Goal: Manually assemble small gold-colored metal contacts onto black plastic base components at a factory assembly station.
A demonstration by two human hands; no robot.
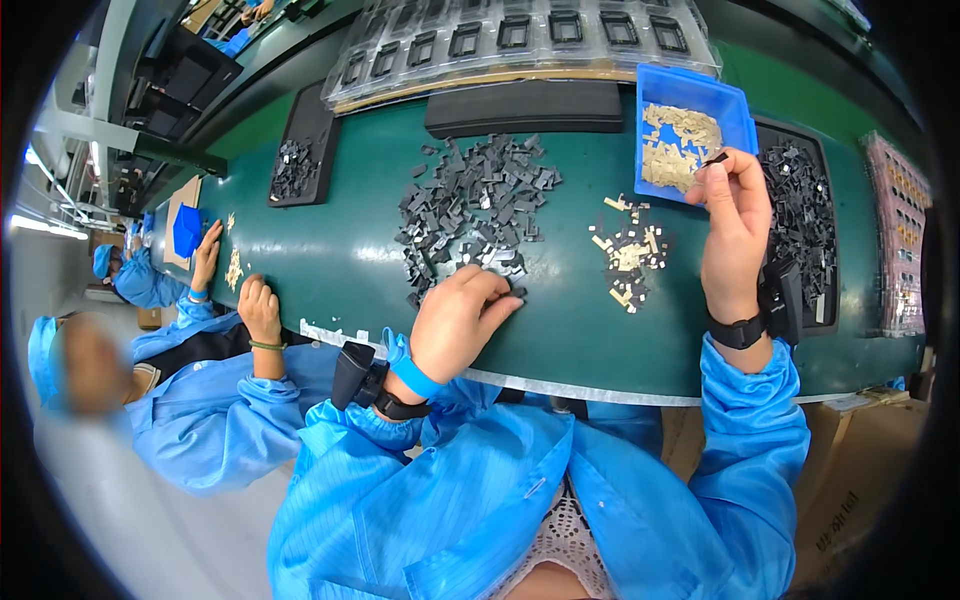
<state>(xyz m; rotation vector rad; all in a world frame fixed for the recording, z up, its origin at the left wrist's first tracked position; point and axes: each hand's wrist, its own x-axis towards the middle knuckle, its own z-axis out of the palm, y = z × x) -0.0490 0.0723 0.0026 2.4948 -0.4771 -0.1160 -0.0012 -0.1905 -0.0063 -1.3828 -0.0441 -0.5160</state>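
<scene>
My right hand is raised in front of the blue bin, pinching a small black piece between thumb and fingertips. Thin cream-coloured pieces lie inside that bin. Down at the near edge of a pile of small black rectangular pieces, my left hand has its fingers curled together. A small black piece shows at its thumb and fingertip. Between my hands lies a smaller heap of mixed cream and black pieces.
Black trays of dark pieces stand left and right. Behind the pile are a black foam block and clear trays of black frames. A co-worker's hands rest at the left, near a blue container.
</scene>
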